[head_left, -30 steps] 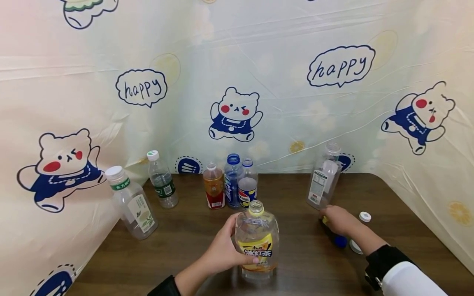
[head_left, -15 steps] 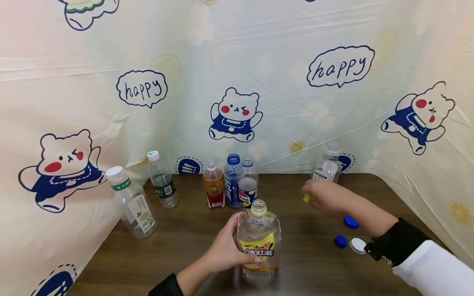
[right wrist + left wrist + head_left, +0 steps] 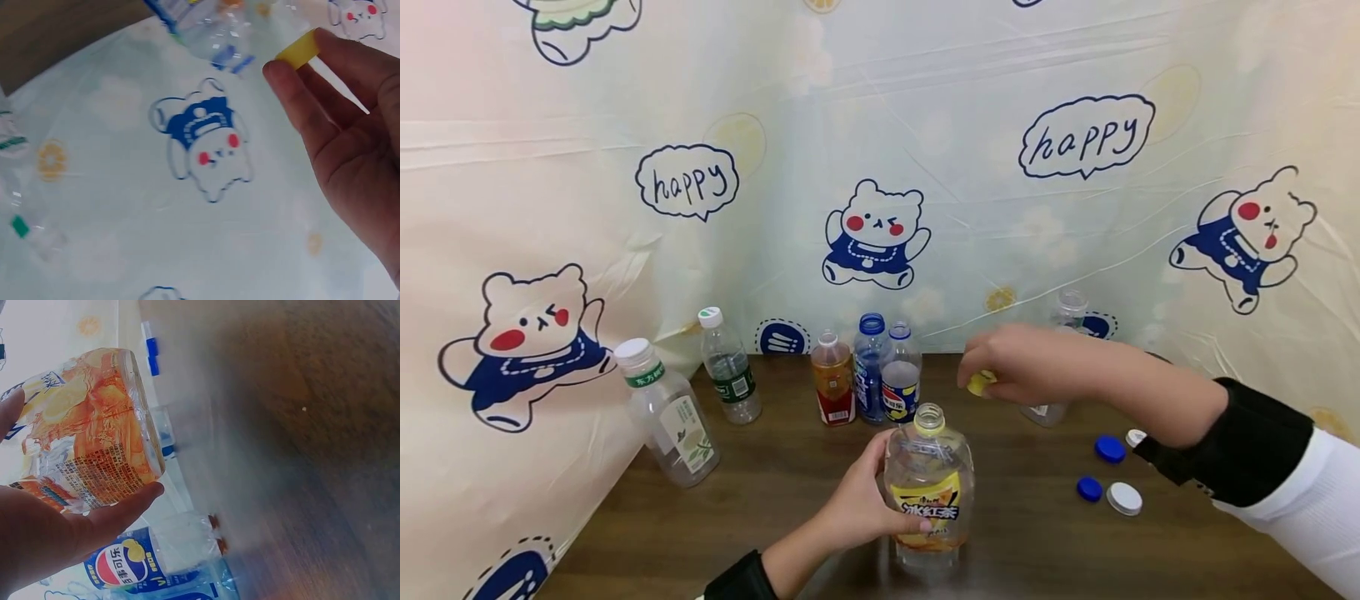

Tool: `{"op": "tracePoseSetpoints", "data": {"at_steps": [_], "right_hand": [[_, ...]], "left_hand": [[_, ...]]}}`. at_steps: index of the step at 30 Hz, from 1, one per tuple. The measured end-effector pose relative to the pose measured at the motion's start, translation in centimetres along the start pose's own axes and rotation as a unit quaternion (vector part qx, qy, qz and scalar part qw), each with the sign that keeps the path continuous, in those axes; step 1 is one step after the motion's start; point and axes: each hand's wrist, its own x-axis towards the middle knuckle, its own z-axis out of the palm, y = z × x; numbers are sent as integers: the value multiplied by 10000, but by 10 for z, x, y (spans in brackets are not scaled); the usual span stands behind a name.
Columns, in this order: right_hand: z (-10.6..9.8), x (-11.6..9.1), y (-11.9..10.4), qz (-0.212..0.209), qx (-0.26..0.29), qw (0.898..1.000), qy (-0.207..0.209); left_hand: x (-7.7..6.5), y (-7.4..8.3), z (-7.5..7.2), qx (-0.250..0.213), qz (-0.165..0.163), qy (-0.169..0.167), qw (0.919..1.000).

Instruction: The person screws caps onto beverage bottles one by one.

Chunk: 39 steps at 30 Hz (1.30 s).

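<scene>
My left hand (image 3: 861, 500) grips a clear plastic bottle (image 3: 930, 475) with a yellow label, upright at the front middle of the table. Its neck (image 3: 929, 417) is uncapped. In the left wrist view the thumb and fingers lie around the bottle's orange-patterned label (image 3: 87, 425). My right hand (image 3: 1037, 367) is in the air, above and to the right of that neck. Between thumb and fingertips it pinches a yellow bottle cap (image 3: 299, 50), which shows in the head view too. The right forearm hides part of another clear bottle (image 3: 1070, 310) behind it.
Two blue caps (image 3: 1109, 449) and two white caps (image 3: 1124, 498) lie on the table (image 3: 1030, 533) at the right. An orange-brown bottle (image 3: 832, 375), a blue bottle (image 3: 871, 367) and a Pepsi bottle (image 3: 902, 375) stand behind. Two white-capped bottles (image 3: 673, 425) stand at the left.
My right hand has lifted the yellow cap from the right side of the table and brought it left, towards the held bottle. The left hand and its bottle have shifted slightly right.
</scene>
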Motion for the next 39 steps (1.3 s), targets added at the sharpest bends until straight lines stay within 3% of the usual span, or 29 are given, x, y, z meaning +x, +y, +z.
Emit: {"op": "tracePoseSetpoints", "data": {"at_steps": [6,12,24,39], "right_hand": [[-18,13,-19,-364,242,9990,-106],[-26,23,-33,-424,328,9979,-374],[-12,36,-36,-402,353,9963,-678],[-2,39,-36,-362,377,9957,-762]], "left_hand": [[1,3,-1,-44,-115,-61,9999],[3,4,-3,-59,-90,-68,9999],[2,5,0,73,-76,-45,9999],[1,2,1,19,-39,-51,10000]]}}
